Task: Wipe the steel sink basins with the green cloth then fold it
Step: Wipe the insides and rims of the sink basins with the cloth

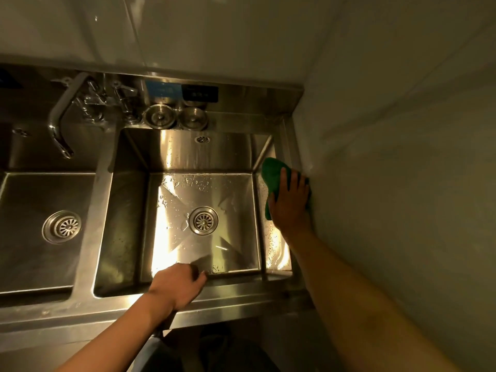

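— While our right hand [290, 202] presses the cloth [271, 175] flat on the basin's [228, 242] right rim, where's our left hand [179, 285]?
— Curled at the front rim; gripping or resting, we cannot tell.

right basin [128, 210] open above, wall [389, 183] tight on right, faucet [60, 116] overhanging left basin [26, 224]

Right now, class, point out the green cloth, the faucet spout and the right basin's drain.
green cloth [271, 172], head view, bare upper fold.
faucet spout [63, 103], head view, mid-pipe.
right basin's drain [203, 220], head view, strainer centre.
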Demonstrator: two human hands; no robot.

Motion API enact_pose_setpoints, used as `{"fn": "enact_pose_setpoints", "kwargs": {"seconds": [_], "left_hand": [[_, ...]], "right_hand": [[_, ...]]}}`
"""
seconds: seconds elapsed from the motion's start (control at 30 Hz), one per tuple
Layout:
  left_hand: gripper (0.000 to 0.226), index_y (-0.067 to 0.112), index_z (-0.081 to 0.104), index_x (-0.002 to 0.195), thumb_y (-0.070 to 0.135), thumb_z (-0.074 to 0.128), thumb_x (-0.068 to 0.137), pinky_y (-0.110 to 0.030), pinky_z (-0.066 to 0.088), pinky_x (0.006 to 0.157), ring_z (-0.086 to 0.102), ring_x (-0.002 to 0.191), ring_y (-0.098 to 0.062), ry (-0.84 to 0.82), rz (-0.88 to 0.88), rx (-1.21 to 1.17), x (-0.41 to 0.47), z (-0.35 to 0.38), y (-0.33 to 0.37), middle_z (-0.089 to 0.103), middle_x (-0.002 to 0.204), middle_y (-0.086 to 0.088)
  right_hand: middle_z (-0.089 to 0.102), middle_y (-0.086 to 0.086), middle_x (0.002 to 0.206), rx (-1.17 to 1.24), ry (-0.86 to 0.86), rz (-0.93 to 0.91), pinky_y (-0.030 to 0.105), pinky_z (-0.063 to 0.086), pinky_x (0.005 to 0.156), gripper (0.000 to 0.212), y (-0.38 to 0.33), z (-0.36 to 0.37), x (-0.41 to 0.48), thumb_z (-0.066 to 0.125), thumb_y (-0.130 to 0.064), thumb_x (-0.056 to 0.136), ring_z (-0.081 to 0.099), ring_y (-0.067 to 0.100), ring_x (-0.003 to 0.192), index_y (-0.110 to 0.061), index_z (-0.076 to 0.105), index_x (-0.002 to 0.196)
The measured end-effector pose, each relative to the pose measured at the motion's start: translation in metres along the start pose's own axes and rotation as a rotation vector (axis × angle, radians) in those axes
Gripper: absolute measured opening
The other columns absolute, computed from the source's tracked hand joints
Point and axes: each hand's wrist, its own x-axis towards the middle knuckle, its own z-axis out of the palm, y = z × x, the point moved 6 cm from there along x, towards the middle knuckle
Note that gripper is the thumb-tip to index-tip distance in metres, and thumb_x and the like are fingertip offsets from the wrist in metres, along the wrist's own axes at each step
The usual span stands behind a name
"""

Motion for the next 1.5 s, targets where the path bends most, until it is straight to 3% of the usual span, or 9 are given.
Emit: {"fn": "enact_pose_setpoints", "kwargs": {"seconds": [0.23,0.4,0.57,0.77,0.97,1.1,1.27,1.37,1.5], "left_hand": [[0.045,0.027,0.071,0.1,0.051,0.033,0.1,-0.036,0.046,0.083,0.065,0.096,-0.021,0.298,0.119,0.186,0.046,-0.051,0.01,0.071,0.099,0.003],[0.042,0.026,0.072,0.1,0.049,0.039,0.09,-0.045,0.048,0.089,0.065,0.097,-0.025,0.449,0.276,0.317,0.076,-0.105,-0.035,0.071,0.096,0.002],[0.042,0.024,0.074,0.092,0.05,0.042,0.087,-0.047,0.048,0.089,0.065,0.088,-0.028,0.429,0.324,0.473,0.089,-0.145,-0.097,0.068,0.088,-0.001],[0.048,0.026,0.08,0.09,0.059,0.046,0.086,-0.041,0.034,0.096,0.071,0.092,-0.025,0.417,0.296,0.544,0.081,-0.138,-0.125,0.074,0.09,0.002],[0.051,0.026,0.08,0.093,0.066,0.048,0.084,-0.039,0.04,0.096,0.069,0.097,-0.024,0.339,0.243,0.515,0.08,-0.141,-0.124,0.075,0.095,0.002],[0.05,0.026,0.08,0.09,0.066,0.051,0.083,-0.04,0.049,0.09,0.067,0.094,-0.023,0.312,0.221,0.495,0.079,-0.143,-0.123,0.074,0.092,0.003],[0.052,0.027,0.08,0.09,0.068,0.048,0.084,-0.04,0.049,0.091,0.067,0.096,-0.021,0.329,0.207,0.482,0.078,-0.144,-0.123,0.074,0.093,0.006],[0.051,0.029,0.08,0.09,0.068,0.048,0.084,-0.041,0.048,0.092,0.067,0.097,-0.02,0.332,0.211,0.482,0.079,-0.142,-0.125,0.074,0.092,0.007],[0.049,0.029,0.08,0.088,0.068,0.05,0.082,-0.041,0.048,0.089,0.068,0.094,-0.019,0.34,0.214,0.499,0.082,-0.14,-0.126,0.075,0.09,0.007]], "right_hand": [[0.029,0.022,0.16,-0.041,0.016,-0.028,0.058,0.025,0.117,0.077,-0.011,0.009,0.073,0.051,-0.045,0.096,0.027,0.046,0.146,-0.014,0.022,0.16],[0.028,0.022,0.16,-0.061,0.019,-0.027,0.059,0.025,0.117,0.078,-0.019,0.012,0.119,0.052,-0.045,0.095,0.026,0.046,0.146,-0.014,0.02,0.16],[0.033,0.021,0.158,-0.044,0.073,-0.008,0.059,0.025,0.117,0.075,-0.023,0.011,0.136,0.058,-0.038,0.094,0.03,0.045,0.145,-0.012,0.028,0.158],[0.045,0.019,0.15,0.097,0.166,0.009,0.057,0.031,0.113,0.062,-0.025,0.008,0.15,0.058,-0.028,0.091,0.039,0.042,0.138,-0.011,0.043,0.149],[0.048,0.008,0.15,0.554,0.214,0.099,0.053,0.04,0.114,0.047,-0.02,-0.006,0.151,0.049,-0.017,0.101,0.044,0.028,0.139,-0.017,0.045,0.147],[0.039,0.004,0.156,0.781,0.227,0.073,0.034,0.036,0.115,0.049,-0.044,-0.022,0.15,0.048,-0.013,0.103,0.038,0.016,0.142,-0.022,0.04,0.151],[0.043,0.005,0.151,0.779,0.226,0.036,0.041,0.041,0.115,0.048,-0.09,-0.017,0.18,0.046,-0.021,0.103,0.043,0.022,0.139,-0.022,0.04,0.151],[0.048,0.011,0.149,0.623,0.178,0.031,0.052,0.039,0.113,0.052,-0.109,0.004,0.194,0.039,-0.029,0.098,0.044,0.03,0.138,-0.013,0.046,0.148],[0.047,0.012,0.15,0.436,0.207,0.01,0.053,0.037,0.111,0.058,-0.12,0.014,0.192,0.034,-0.038,0.095,0.041,0.034,0.139,-0.015,0.049,0.146]]}}
